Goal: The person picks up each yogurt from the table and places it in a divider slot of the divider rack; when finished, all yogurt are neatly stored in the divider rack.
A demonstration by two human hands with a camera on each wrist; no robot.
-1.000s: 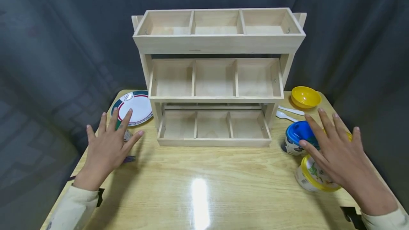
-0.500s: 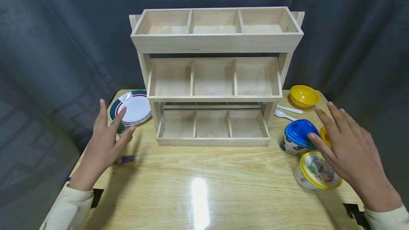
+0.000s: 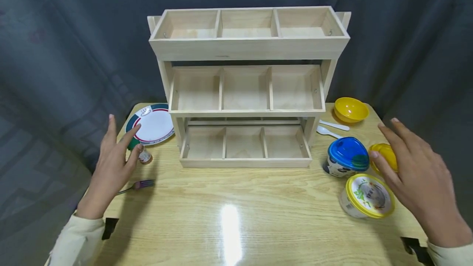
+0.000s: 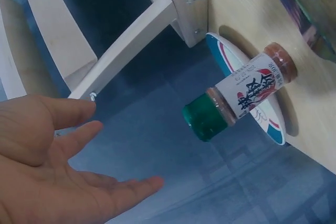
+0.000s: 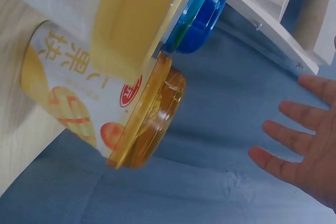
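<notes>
Left grip (image 3: 111, 165) shifted outward, near bottle (image 3: 145, 156), right grip (image 3: 423, 175) likewise, near cup (image 3: 386, 154), both wide (loosely spread)

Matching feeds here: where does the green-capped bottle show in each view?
Head: left of centre, the green-capped bottle partly hidden by the left hand.
Left wrist: right of centre, the bottle slanting, cap to lower left.
Right wrist: not in it.
Shared landmark: wooden rack, in all three.

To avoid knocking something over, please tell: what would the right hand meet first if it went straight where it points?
The right hand points toward the yellow bowl, perhaps its first contact; but depth is unclear, and the raised hand may pass above it to the curtain.
</notes>
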